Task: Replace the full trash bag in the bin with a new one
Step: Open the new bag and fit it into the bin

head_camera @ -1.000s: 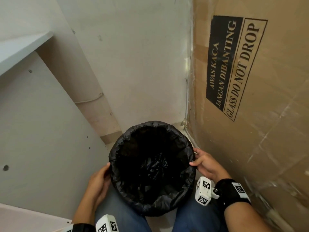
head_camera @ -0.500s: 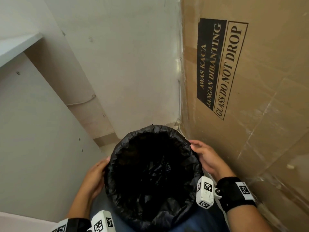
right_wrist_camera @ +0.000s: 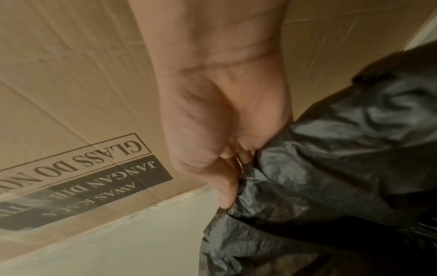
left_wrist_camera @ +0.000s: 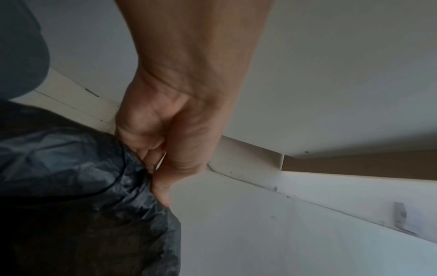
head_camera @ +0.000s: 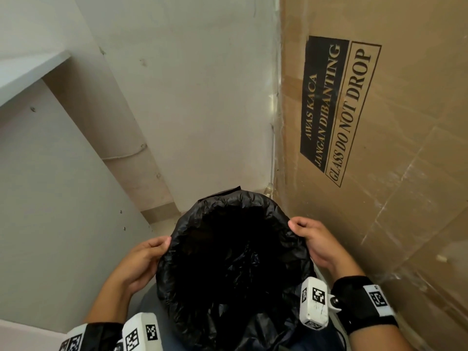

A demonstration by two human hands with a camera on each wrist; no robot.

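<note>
A black trash bag (head_camera: pixel 228 262) lines the round bin, its crinkled edge folded over the rim, and the bin itself is hidden under the plastic. My left hand (head_camera: pixel 144 259) grips the bag-covered rim on the left side, fingers curled into the plastic (left_wrist_camera: pixel 156 168). On the right side my right hand (head_camera: pixel 311 239) pinches the folded bag edge, thumb on top. In the right wrist view its fingers (right_wrist_camera: pixel 229 179) curl into the bag (right_wrist_camera: pixel 331 168). The bag's inside is dark and its contents cannot be made out.
A tall cardboard box (head_camera: pixel 379 148) printed "GLASS DO NOT DROP" stands close on the right. A white panel (head_camera: pixel 63 198) and shelf (head_camera: pixel 30 69) close in the left side. The pale wall (head_camera: pixel 190 97) is behind, with a strip of floor (head_camera: pixel 162 216) beside the bin.
The bin with its bag has come up and closer to me. Both hands have shifted from resting at its sides to gripping the bag edge at the rim.
</note>
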